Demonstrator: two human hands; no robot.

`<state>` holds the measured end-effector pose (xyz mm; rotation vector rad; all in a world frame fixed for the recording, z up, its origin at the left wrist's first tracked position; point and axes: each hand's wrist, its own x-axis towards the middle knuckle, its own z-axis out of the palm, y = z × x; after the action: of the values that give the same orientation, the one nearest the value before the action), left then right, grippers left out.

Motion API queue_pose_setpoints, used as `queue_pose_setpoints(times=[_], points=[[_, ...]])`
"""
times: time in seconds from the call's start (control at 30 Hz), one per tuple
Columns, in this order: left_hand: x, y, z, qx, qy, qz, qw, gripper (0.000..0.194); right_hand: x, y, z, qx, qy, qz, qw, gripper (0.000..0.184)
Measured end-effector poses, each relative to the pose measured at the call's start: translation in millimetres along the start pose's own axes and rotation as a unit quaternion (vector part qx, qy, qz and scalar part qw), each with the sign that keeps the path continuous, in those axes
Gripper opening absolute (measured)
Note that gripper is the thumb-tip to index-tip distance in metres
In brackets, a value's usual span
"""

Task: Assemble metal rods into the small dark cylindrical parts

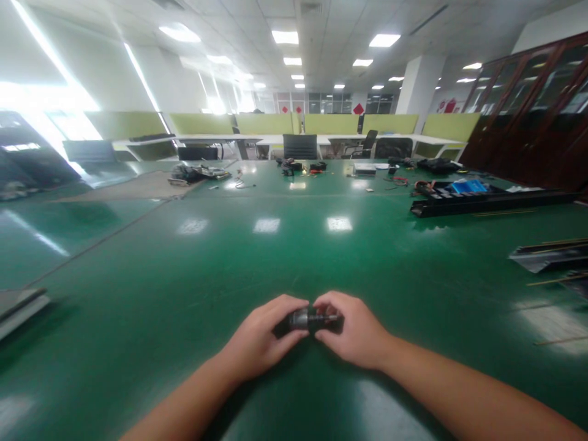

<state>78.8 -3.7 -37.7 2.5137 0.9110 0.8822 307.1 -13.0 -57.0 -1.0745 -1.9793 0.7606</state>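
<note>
Between my two hands, low over the green tabletop [257,269], lies a short, dark cylindrical object [301,319]. It lies roughly sideways, with a shiny grey-black body on the left and a narrower, rod-like part towards the right. Its exact kind cannot be made out. My left hand [269,334] is closed round the left end, thumb below and fingers above. My right hand [351,327] curls round the right end, fingertips close to the dark middle section. The palms hide both ends of the object.
Black metal channels [487,202] with a blue packet [469,187] lie at the right, and more channel pieces [551,254] nearer. Cables and small parts [294,166] are spread along the far edge. A flat grey panel [22,309] sits at the left.
</note>
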Motion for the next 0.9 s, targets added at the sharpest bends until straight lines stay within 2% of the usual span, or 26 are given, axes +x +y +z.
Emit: queue_pose_setpoints(times=[0.33, 0.73, 0.9], points=[[-0.6, -2.5, 0.5, -0.012, 0.014, 0.058, 0.998, 0.029, 0.3, 0.5, -1.6, -0.012, 0.004, -0.038, 0.999, 0.027], [-1.8, -4.5, 1.3, -0.009, -0.004, 0.063, 0.998, 0.031, -1.3, -2.1, -2.3, -0.014, 0.002, -0.073, 0.997, 0.019], [-5.5, -6.6, 4.8, 0.018, 0.017, 0.089, 0.996, 0.033, -1.3, 1.7, -0.3, -0.011, 0.006, -0.103, 0.995, 0.012]])
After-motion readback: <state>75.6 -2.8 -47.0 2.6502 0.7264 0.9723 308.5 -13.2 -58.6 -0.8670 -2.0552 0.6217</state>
